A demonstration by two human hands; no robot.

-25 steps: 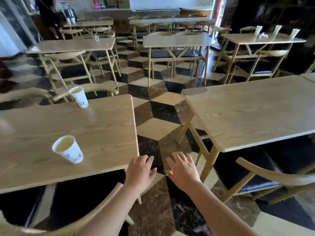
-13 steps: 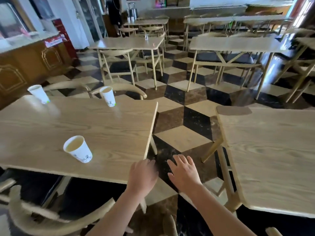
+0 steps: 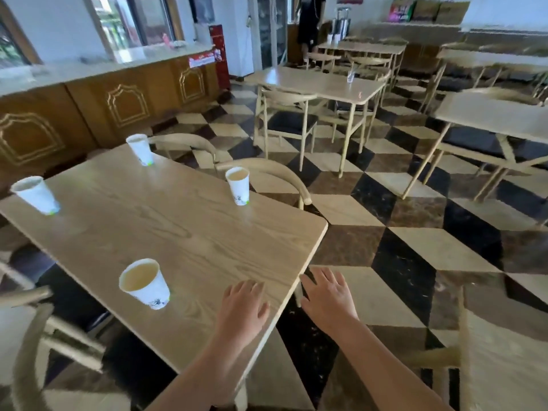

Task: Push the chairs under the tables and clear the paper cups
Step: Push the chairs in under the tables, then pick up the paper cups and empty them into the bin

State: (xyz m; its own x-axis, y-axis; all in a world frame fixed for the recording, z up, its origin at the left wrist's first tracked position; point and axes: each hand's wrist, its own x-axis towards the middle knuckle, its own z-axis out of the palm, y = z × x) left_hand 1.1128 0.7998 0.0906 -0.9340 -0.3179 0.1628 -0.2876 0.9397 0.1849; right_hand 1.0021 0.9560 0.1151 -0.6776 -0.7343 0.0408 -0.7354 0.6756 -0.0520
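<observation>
We record a change of view against the earlier pictures: the camera has swung left, the near table (image 3: pixel 189 232) now fills the middle of the frame, and two further cups at its far and left sides have come into sight. Four paper cups now stand upright on it, none yet taken. We judge the clearing step is about to begin, with no chair work in progress.

The left hand (image 3: pixel 241 307) lies flat over the table's near right corner, fingers spread, holding nothing. The right hand (image 3: pixel 329 295) hovers just off the table edge over the floor, fingers likewise spread and empty. A second ago both hands hung over the aisle; the left has since come over the tabletop.

The nearest cup (image 3: pixel 145 283), holding a pale liquid, stands near the left hand, to its left. A second cup (image 3: pixel 238 185), also filled, stands near the far right edge. A third cup (image 3: pixel 140 149) is at the far corner and a fourth cup (image 3: pixel 35 194) at the left edge; whether these hold liquid we cannot tell.

Surroundings: a chair with a curved back (image 3: pixel 278 173) stands beyond the table, near the second cup, and another chair (image 3: pixel 32 345) at lower left is partly drawn out. Filled cups are a spill risk if gripped hard or tipped. The patterned floor (image 3: pixel 415 247) beside the table is open.
</observation>
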